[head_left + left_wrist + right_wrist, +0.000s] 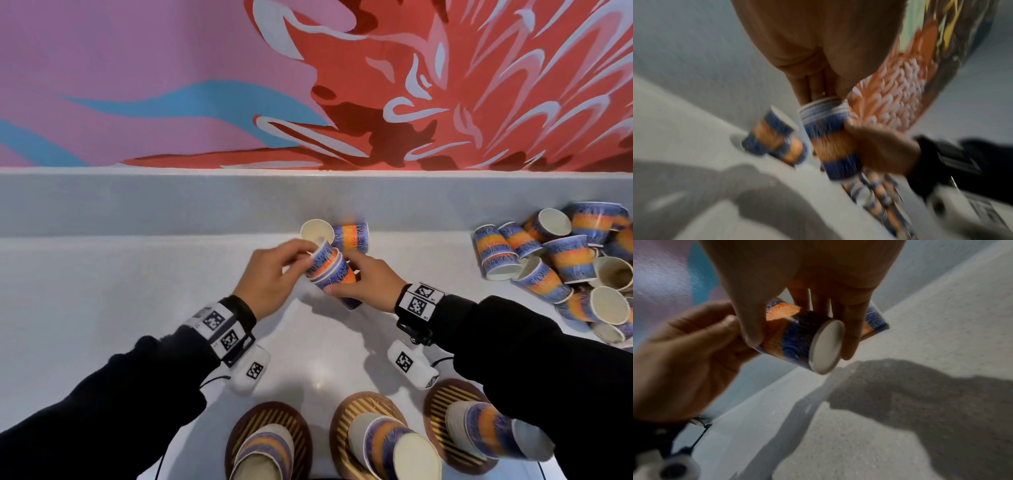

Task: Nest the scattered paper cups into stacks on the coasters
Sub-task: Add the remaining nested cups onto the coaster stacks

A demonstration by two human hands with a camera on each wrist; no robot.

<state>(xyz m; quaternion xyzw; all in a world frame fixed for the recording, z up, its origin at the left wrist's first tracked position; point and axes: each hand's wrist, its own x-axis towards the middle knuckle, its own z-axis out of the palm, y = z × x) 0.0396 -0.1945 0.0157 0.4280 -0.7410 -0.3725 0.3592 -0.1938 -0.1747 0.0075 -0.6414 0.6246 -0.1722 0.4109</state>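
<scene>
Both hands meet above the middle of the counter (102,274), holding one short nested stack (334,274) of cups clear of the surface. We see the right hand (363,281) wrapped round the lower, closed end, thumb on one side and fingers (853,331) on the other, the white base (827,347) showing between them. The left hand (270,274) pinches the rim end with curled fingertips, so neither hand is free. The stack's long axis tilts, mouth toward the back edge and left, base toward the near edge and right. We judge that seating the top cup means pushing along this axis, left hand toward right. Two loose cups (337,234) lie just behind the stack at the back edge, one showing its open mouth, one on its side. A pile (561,263) of scattered cups fills the right side of the counter. Three coasters (270,414) sit along the near edge, each already bearing a stack. The finished stack must travel toward the near edge; which coaster it is meant for we cannot tell. The right hand, gripping the base end, seems better placed to set it down upright.
</scene>
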